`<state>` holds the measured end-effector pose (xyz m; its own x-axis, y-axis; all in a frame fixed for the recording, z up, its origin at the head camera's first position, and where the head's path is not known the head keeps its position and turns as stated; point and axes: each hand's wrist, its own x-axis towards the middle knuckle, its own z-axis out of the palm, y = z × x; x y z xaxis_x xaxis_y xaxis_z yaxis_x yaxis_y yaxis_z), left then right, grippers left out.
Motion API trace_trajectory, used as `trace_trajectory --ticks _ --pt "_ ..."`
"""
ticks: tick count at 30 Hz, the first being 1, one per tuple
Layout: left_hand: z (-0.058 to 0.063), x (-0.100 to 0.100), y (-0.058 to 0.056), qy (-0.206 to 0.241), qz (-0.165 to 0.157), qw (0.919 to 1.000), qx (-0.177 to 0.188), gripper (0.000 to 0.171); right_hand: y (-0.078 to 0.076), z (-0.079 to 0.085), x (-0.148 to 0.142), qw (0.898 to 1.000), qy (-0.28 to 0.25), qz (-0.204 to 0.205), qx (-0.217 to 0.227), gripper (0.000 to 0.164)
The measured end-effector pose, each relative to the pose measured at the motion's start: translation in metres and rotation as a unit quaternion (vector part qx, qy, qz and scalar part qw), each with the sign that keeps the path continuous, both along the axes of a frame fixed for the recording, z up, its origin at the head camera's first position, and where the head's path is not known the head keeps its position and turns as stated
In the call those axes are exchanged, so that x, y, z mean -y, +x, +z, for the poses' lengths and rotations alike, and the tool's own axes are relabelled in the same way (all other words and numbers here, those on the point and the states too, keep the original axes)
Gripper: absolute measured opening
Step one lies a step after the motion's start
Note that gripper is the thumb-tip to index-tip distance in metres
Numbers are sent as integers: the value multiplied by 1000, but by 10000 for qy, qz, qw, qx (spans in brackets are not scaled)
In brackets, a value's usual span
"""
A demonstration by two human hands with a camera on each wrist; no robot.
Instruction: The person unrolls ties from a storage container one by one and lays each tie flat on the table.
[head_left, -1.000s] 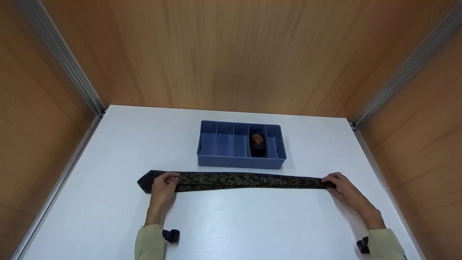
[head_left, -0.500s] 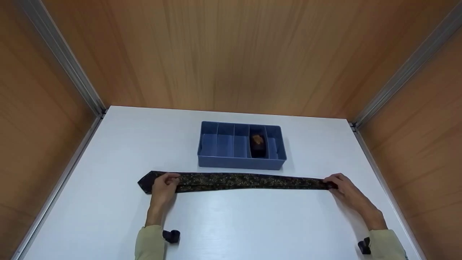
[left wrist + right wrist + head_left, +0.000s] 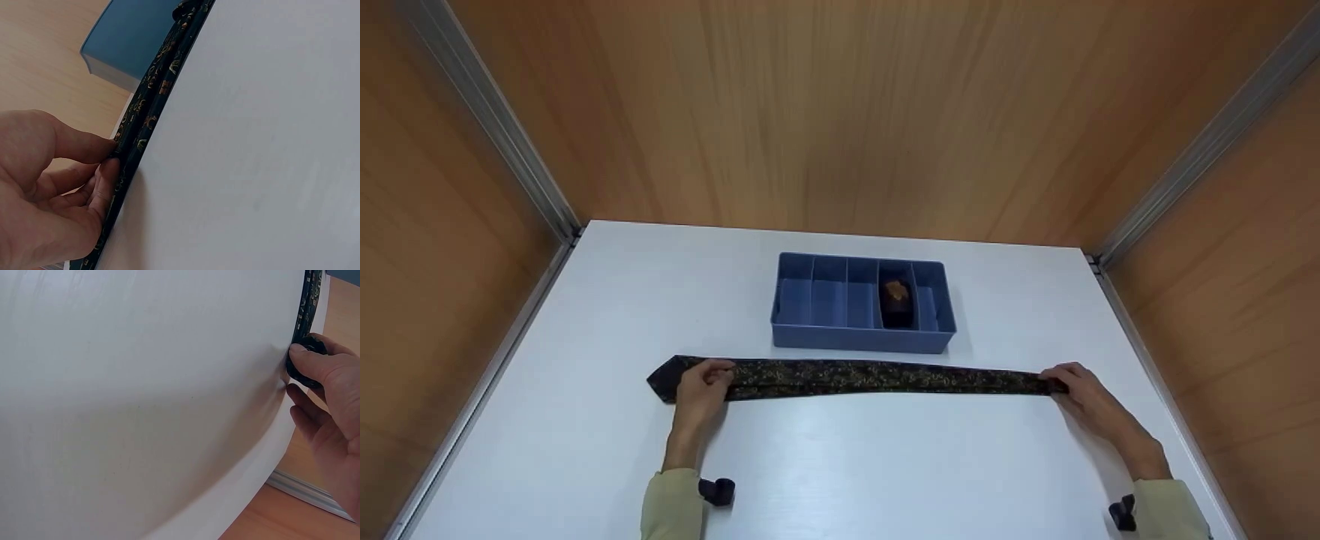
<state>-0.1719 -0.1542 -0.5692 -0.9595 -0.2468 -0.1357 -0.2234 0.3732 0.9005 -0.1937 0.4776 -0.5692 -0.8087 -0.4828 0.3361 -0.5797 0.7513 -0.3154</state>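
A dark necktie (image 3: 870, 376) with a small gold pattern lies flat across the white table, its wide pointed end at the left. Close to that end, my left hand (image 3: 701, 394) pinches the fabric between thumb and fingers, as the left wrist view also shows. At the far right of the tie, my right hand (image 3: 1091, 401) grips a small roll (image 3: 306, 374) of the same cloth, with the thumb on the near side. Part of the roll is hidden behind the fingers.
Behind the tie stands a blue divided box (image 3: 855, 339). One of its compartments, right of centre, holds a dark rolled item (image 3: 896, 304) with an orange-brown patch. Wood panels (image 3: 840, 112) enclose the table (image 3: 885, 465) at the back and sides.
My right hand has shifted slightly to the right with the roll, and the flat stretch of tie has grown a little longer. The left hand keeps its place.
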Motion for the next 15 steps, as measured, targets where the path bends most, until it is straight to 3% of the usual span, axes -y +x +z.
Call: trace_trajectory --ticks 8,15 --pt "0 0 0 14 -12 10000 -10 21 2 0 -5 9995 15 -154 263 43" --pt "0 -1 1 4 16 10000 -54 21 4 1 -6 9993 198 -260 198 42"
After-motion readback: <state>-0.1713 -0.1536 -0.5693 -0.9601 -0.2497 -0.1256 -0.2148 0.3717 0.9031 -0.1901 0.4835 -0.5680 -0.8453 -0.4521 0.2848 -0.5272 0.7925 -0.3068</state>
